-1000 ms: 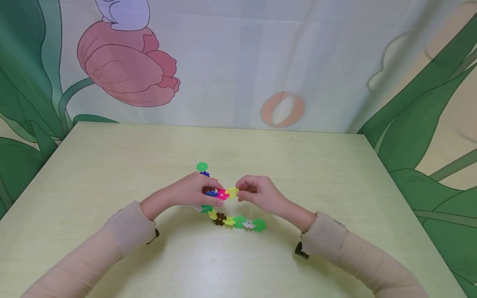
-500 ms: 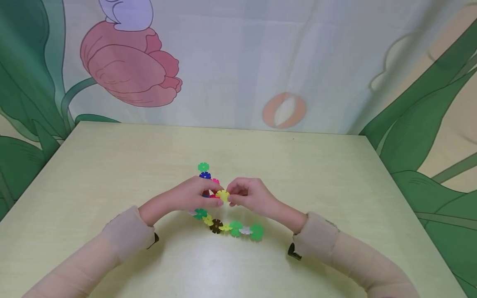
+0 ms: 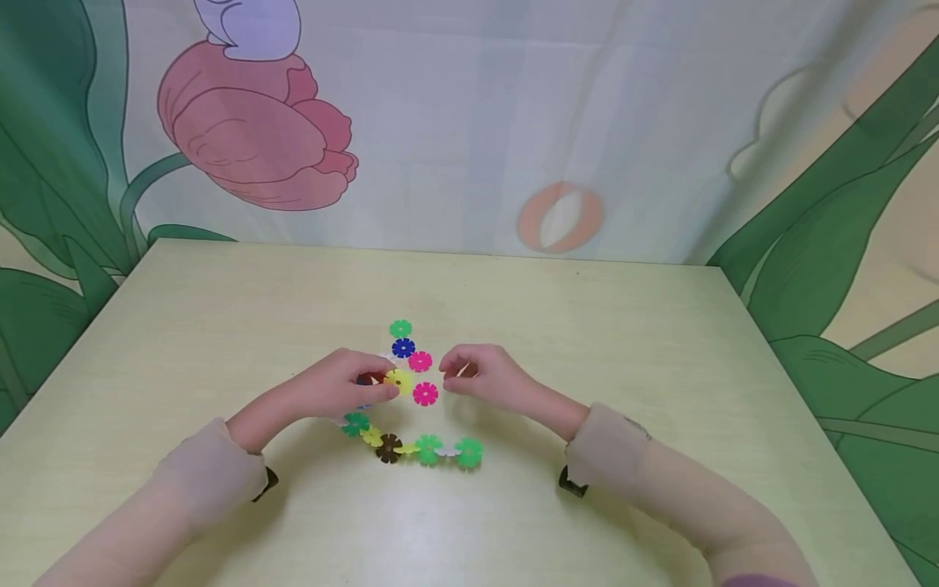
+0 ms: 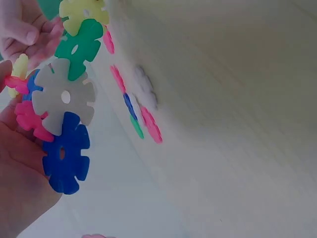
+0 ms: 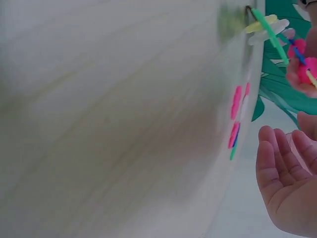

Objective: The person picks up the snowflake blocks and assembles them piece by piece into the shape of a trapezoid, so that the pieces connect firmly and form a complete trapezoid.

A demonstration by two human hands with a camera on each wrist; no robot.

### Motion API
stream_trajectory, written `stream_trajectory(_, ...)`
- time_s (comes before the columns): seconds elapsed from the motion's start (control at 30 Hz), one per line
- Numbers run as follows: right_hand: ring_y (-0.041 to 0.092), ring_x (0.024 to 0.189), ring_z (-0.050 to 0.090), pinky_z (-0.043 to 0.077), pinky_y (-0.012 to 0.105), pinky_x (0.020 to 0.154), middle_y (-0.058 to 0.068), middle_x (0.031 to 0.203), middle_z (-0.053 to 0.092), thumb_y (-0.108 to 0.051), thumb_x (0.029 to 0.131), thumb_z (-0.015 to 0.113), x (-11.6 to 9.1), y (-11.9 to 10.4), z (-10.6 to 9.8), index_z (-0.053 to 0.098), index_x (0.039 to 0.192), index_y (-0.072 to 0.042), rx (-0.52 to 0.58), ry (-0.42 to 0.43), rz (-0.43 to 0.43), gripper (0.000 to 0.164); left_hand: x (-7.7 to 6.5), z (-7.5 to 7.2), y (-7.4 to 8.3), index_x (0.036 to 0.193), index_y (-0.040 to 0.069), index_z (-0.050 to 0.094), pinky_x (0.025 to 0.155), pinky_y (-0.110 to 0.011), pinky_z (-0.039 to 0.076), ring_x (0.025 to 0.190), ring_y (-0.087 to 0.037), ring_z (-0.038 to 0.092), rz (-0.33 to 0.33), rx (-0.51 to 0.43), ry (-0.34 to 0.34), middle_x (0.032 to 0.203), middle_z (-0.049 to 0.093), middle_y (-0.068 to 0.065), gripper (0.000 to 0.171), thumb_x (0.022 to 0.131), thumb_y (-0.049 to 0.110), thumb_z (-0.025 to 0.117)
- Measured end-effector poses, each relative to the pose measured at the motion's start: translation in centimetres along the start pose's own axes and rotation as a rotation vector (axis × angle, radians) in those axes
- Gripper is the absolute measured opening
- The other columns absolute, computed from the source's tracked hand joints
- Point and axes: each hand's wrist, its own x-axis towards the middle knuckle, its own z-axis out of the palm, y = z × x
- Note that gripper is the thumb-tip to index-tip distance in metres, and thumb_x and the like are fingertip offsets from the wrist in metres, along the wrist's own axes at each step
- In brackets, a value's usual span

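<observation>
My left hand [image 3: 323,390] pinches a chain of interlocking snowflake discs between thumb and fingers, with a yellow disc [image 3: 399,381] at its fingertips. From below this hand the chain trails right through a brown disc [image 3: 389,448] to a green end disc [image 3: 469,453]. In the left wrist view, a white disc [image 4: 47,94], a blue disc [image 4: 74,148] and pink ones hang linked by the palm. My right hand [image 3: 487,375] hovers just right of the loose discs, fingers loosely bent and holding nothing. Part of the chain is hidden behind the left hand.
Loose on the table [image 3: 587,326] lie a green disc [image 3: 400,328], a dark blue disc [image 3: 403,348], a pink disc [image 3: 421,361] and another pink disc [image 3: 425,395]. A pale disc [image 3: 389,356] shows partly behind the left hand. A printed curtain [image 3: 440,122] hangs behind.
The right hand has let go of the yellow disc, which is now at the left hand's fingertips. The left hand has moved left with the chain, uncovering loose pink discs.
</observation>
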Motion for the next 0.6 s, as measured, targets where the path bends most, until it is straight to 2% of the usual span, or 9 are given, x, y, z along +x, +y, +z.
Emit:
stream_trajectory(0.33,0.014,0.078,0.055,0.046,0.022,0.068,0.005,0.094,0.06,-0.013,0.079,0.065,2.4,1.2,1.3,0.062,0.105,-0.008,-0.144,-0.095,0.019,0.027,-2.6,-1.6,-1.9,0.072,0.013,0.052,0.057,-0.025,0.037,0.064,-0.013,0.043,-0.073,0.027,0.022,0.067,0.047,0.002,0.025,0.084,0.035,0.058)
stream_trajectory(0.6,0.012,0.079,0.048,0.04,0.023,0.069,-0.002,0.085,0.054,-0.021,0.078,0.066,3.1,0.9,2.4,0.061,0.109,-0.015,-0.331,-0.173,0.046,0.032,-3.7,-2.5,-2.6,0.091,0.014,0.061,0.058,-0.026,0.038,0.065,-0.014,0.045,-0.094,0.038,0.013,0.069,0.051,0.002,0.022,0.084,0.034,0.058)
